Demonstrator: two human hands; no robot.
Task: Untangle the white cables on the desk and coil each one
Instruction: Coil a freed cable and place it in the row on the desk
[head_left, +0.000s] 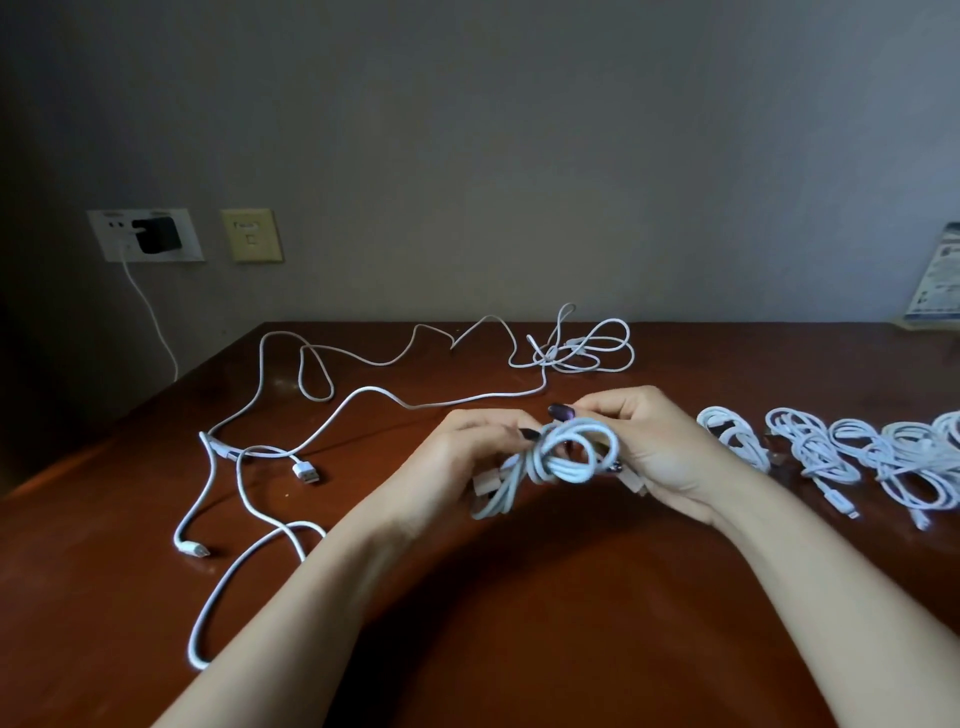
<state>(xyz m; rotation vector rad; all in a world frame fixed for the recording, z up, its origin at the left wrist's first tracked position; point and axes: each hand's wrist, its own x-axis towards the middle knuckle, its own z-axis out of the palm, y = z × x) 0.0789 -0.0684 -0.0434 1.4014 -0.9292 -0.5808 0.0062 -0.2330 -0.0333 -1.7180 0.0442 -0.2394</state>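
Both hands meet over the middle of the reddish-brown wooden surface (519, 597), holding a small bundle of looped white cable (565, 461) just above it. The left hand (462, 457) has its grip clamped on the bundle's left side, fingers curled round the strands, and a loose length hangs below toward the surface. The right hand (665, 447) has its grip clamped on the bundle's right side, thumb and forefinger pinching the top of the loop; the nails carry dark polish. To the left, long white cables (371, 388) lie loose and crossed over one another, running from the near left edge to the far middle, where they gather in a small tangle of loops (582, 351). A white USB plug (305, 473) lies among them, left of the left hand. To the right, a row of coiled white cables (852, 457) lies side by side, near the right wrist. On the wall behind, a black charger (156, 235) sits in a white socket plate beside a yellowish wall plate (252, 235)
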